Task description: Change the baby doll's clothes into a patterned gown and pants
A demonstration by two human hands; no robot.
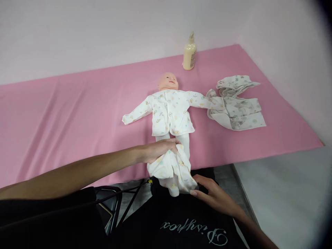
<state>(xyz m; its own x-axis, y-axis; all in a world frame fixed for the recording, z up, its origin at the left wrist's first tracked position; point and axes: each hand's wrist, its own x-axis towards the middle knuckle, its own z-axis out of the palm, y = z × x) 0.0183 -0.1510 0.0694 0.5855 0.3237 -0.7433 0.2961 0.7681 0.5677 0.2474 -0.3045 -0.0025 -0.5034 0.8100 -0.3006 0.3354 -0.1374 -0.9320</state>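
A baby doll (166, 82) lies on its back, head toward the wall, arms spread. It wears a white printed baby shirt (162, 116) with long sleeves. Below the shirt its whitish legs reach past the table's front edge, with white printed baby pants (166, 166) bunched around the lower part. My left hand (162, 149) is closed on the upper part of the pants, between the legs. At the lower right end of the pants, my right hand (214, 193) has the fabric edge between thumb and fingers. One foot end shows under the cloth.
A pink sheet (90, 114) covers the table, which meets white walls behind and at the right. A cream pump bottle (189, 57) stands behind the doll's head. Folded printed cloths (245, 112) lie right, touching the doll's sleeve end. A black chair (114, 207) is below left.
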